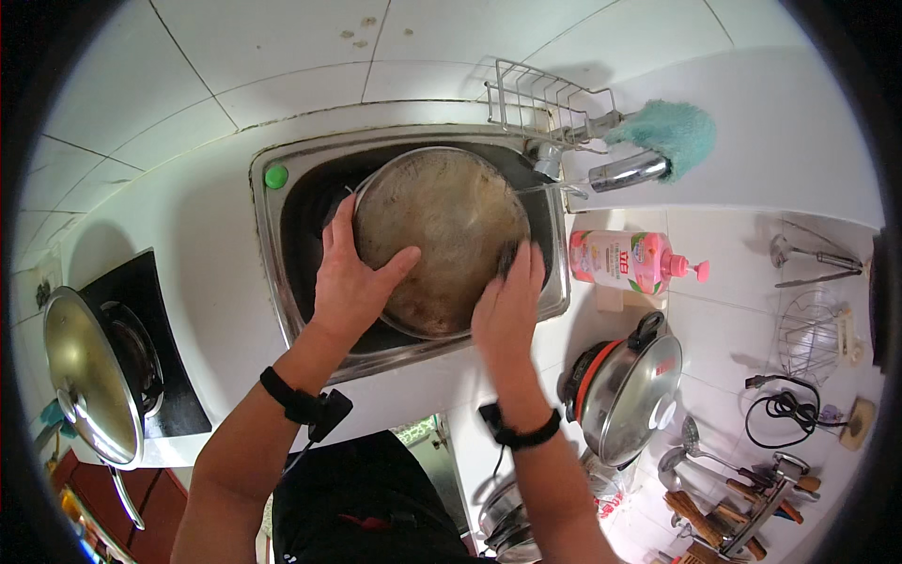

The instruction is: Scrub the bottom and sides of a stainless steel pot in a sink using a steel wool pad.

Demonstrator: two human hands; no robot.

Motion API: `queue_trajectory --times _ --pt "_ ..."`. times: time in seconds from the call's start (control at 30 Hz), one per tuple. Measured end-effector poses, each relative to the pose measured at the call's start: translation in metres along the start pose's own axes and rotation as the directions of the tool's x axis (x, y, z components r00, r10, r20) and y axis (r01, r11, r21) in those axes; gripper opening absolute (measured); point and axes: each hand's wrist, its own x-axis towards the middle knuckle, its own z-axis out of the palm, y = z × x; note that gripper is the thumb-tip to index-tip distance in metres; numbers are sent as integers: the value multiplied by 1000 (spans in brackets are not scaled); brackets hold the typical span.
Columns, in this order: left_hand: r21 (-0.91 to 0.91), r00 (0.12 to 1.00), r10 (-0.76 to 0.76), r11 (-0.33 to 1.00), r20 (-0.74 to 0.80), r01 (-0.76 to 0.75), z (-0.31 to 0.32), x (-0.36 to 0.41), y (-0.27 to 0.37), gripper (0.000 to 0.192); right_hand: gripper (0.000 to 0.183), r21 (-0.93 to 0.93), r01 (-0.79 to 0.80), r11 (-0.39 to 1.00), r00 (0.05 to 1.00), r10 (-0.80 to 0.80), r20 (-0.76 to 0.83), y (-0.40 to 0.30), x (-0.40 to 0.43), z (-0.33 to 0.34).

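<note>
A round metal pan [444, 218], its brown-stained underside facing up, lies tilted in the stainless-steel sink [557, 299]. My left hand [352, 275] grips the pan's left edge, thumb on the base and fingers over the rim. At the lower right, my right hand [511, 296] presses a small dark scrubber [506, 258] against the base; it is blurred and mostly covered by the fingers. A thin stream of water [539, 187] runs from the chrome faucet [627, 171] towards the pan's upper right. A teal mesh cloth [666, 134] hangs over the faucet.
Right of the sink lies a pink pump bottle [620, 261], near a glass-lidded pot [627, 395]. A wire rack [550, 102] sits behind the sink. A lidded wok [95, 381] stands on the stove at left. Utensils hang in a knife rack [764, 504].
</note>
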Motion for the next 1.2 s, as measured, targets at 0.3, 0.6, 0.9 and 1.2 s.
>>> queue_trajectory --times 0.3,0.6,0.9,1.2 --pt "-6 1000 -8 1000 -9 8 10 2 6 100 51 120 350 929 900 -369 232 7 127 10" --pt "-4 999 38 999 -31 -38 14 0 -6 100 57 241 -291 926 947 314 -61 -11 -60 8" --pt "64 1000 -7 998 -8 8 23 1 11 102 52 205 65 977 997 -54 -56 39 50 -5" --pt "32 991 73 997 -114 -69 31 -2 -9 101 50 272 -201 941 942 261 -209 -3 -43 15"
